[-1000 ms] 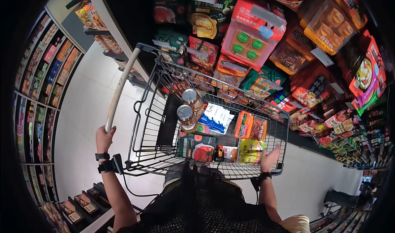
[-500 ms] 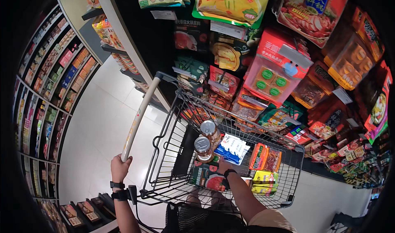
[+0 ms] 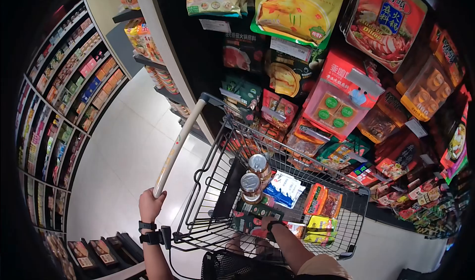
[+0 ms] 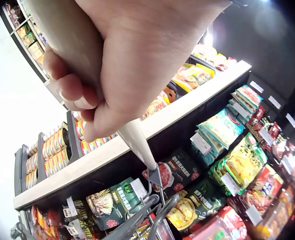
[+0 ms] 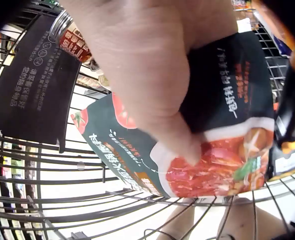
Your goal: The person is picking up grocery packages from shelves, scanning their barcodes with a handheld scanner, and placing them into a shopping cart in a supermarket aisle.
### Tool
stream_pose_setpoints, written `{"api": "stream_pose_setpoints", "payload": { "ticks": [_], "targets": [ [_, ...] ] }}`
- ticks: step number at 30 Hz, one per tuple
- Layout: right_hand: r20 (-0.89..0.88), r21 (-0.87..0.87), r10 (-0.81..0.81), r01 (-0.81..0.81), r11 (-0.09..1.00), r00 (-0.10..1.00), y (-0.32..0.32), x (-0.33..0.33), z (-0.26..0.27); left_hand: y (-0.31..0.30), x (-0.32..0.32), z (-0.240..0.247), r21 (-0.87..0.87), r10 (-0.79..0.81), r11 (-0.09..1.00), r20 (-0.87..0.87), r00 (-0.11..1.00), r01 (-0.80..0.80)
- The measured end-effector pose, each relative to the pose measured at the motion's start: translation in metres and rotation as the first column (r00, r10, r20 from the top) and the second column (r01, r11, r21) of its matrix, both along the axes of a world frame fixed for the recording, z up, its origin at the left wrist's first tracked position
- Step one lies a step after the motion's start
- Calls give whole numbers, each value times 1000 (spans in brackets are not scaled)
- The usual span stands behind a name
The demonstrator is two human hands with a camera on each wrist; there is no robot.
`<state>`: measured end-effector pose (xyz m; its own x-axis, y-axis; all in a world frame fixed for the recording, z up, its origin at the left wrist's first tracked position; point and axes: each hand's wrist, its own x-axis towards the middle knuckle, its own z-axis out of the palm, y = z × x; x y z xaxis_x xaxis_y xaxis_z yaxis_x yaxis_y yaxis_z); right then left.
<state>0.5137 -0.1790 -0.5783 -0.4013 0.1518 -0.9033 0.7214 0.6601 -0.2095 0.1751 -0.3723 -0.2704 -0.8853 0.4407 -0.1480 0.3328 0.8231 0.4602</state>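
My left hand (image 3: 151,206) grips the pale shopping cart handle (image 3: 178,149), its fingers wrapped round the bar in the left wrist view. Down in the cart basket, my right hand (image 5: 147,65) holds a dark green soup base packet (image 5: 217,165) printed with tomatoes and a red stew. The thumb lies across the packet's front, while the other fingers are hidden. Two metal-lidded jars (image 3: 251,186) stand beside it. Also in the basket are a blue-and-white packet (image 3: 284,188), an orange packet (image 3: 322,201) and a yellow packet (image 3: 320,230).
Shelves of hanging hotpot packets (image 3: 341,97) rise close along the cart's far side. Wire basket walls (image 3: 358,220) surround the goods. Pale floor (image 3: 114,156) runs to the left, toward another stocked shelf (image 3: 64,102). Boxed goods (image 3: 81,253) sit at lower left.
My right hand has moved from the basket's right end leftward to the dark green packet and now holds it. The left hand stays on the handle; the cart appears farther right and lower.
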Motion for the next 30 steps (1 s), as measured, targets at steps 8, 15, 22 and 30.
{"api": "stream_pose_setpoints", "payload": {
  "ticks": [8,15,22,30],
  "targets": [
    [-289,185,20,35,982,957,19,6,114,-7,-7,-10,-15,-62,998,-100,993,61],
    [-592,-304,-591,527,794,548,83,87,205,-11,-4,5,125,7,992,-130,991,9],
    [-505,-805,-844,452,385,-180,47,105,318,90,139,86,656,-679,599,114,725,458],
    [-772,-594,-635,384,707,-26,33,95,329,143,198,55,751,-718,638,659,222,-169]
  ]
}}
